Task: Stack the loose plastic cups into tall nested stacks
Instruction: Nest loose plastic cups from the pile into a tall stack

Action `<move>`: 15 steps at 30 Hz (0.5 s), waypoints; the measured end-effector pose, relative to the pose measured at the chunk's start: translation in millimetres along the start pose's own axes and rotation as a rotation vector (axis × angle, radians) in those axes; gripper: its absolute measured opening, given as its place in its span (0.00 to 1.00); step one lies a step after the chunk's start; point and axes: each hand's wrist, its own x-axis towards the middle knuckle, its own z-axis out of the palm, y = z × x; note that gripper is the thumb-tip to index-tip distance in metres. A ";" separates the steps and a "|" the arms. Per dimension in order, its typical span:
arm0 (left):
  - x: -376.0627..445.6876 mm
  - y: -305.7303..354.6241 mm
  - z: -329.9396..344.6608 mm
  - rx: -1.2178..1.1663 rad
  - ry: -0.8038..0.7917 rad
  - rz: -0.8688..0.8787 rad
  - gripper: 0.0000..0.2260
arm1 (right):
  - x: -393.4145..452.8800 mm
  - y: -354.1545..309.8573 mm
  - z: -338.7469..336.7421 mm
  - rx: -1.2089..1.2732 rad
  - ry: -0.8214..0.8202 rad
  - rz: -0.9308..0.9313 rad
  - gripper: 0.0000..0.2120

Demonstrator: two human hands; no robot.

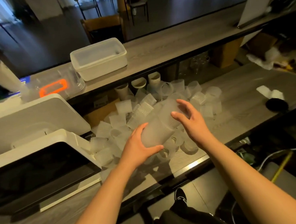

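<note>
Both forearms were bare right up to the frame's lower edge, no sleeves, no watch, no rings on the left hand (139,147) or the right hand (193,121). Below, dark trousers (176,217) showed, and one black shoe (180,194) carried white lacing or trim.
</note>
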 end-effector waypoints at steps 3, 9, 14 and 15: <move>-6.3 1.1 0.9 0.009 -0.009 0.019 0.39 | -11.1 -0.2 -2.3 -0.027 0.013 -0.019 0.28; -15.2 3.4 5.2 0.021 -0.021 0.030 0.38 | -30.2 2.5 -1.8 -0.090 0.009 -0.041 0.25; -13.0 8.0 9.7 -0.013 -0.003 0.054 0.35 | -38.5 9.5 11.2 -0.120 -0.131 0.017 0.37; -11.7 7.0 11.0 -0.017 -0.002 0.053 0.35 | -37.0 11.1 11.3 -0.105 -0.139 0.033 0.40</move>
